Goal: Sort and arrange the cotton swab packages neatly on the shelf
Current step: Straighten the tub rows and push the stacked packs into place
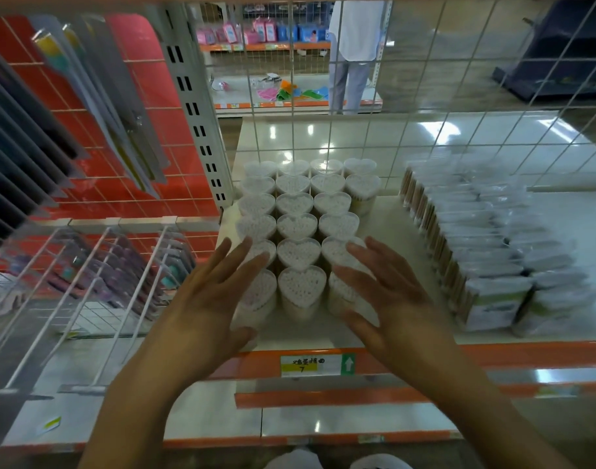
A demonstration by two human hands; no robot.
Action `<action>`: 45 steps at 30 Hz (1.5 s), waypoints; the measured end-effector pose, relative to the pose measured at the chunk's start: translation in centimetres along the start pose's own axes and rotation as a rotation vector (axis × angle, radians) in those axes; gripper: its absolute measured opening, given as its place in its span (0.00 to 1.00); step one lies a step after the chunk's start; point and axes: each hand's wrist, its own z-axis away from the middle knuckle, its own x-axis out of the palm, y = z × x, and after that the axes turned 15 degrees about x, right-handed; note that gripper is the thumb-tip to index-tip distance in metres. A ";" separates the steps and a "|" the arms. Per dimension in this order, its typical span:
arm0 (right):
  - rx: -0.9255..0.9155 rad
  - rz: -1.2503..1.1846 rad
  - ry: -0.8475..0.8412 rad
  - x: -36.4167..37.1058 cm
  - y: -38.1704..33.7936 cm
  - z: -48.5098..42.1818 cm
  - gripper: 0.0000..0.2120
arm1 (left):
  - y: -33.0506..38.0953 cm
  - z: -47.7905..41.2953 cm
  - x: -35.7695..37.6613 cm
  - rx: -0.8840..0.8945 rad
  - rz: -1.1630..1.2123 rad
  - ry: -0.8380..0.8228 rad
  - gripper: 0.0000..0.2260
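Bright, even indoor light from overhead. Lamps show as white glare patches on the glossy pale floor tiles (pixel 357 137) behind the white wire grid panel (pixel 405 96). Shadows are weak and soft.

The tops of the clear heart-shaped tubs of cotton swabs (pixel 298 255) are near washed out.

Wide-angle bend is strong: the grid wires bow and the orange shelf edge (pixel 493 353) slants toward the corners.

The centre is fairly sharp, and the white and yellow price label (pixel 317 365) is partly readable. The clear bagged cotton swab packs (pixel 493 231) at right are smeared. The hanging carded goods (pixel 87 96) at left are streaked.

The left hand (pixel 202 306) and right hand (pixel 398 299) are soft-edged. The far aisle is hazy.
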 end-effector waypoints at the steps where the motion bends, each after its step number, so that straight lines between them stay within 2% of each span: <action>1: -0.032 -0.001 0.024 0.2 -0.5 0.1 0.20 | -0.1 0.2 0.1 0.020 -0.022 0.036 0.44; 5: -0.072 0.023 0.028 1.8 -1.9 -0.1 0.18 | -0.4 0.7 0.9 0.037 -0.033 0.132 0.38; 12: 0.002 0.052 -0.013 3.2 -2.9 -0.9 0.16 | -0.2 0.3 1.2 0.040 -0.020 0.197 0.31; 19: 0.000 0.039 0.020 3.8 -2.6 -0.7 0.15 | -0.1 0.0 1.4 0.014 -0.004 0.233 0.29; 22: 0.000 -0.033 0.021 3.3 -2.5 -0.3 0.18 | -0.1 0.4 1.6 0.028 -0.090 0.226 0.30; 25: 0.057 -0.100 0.093 2.0 -1.6 0.3 0.20 | 0.7 0.1 1.5 0.042 -0.194 0.237 0.27; 28: 0.119 -0.092 0.144 1.2 0.1 0.6 0.20 | 2.6 -1.0 1.7 0.088 -0.184 0.293 0.21; 33: 0.155 -0.058 0.122 1.5 1.4 1.1 0.17 | 4.5 -3.0 3.3 0.109 -0.109 0.216 0.24; 45: 0.199 -0.124 0.108 2.3 1.1 1.3 0.15 | 4.7 -3.8 2.8 0.133 -0.126 0.283 0.23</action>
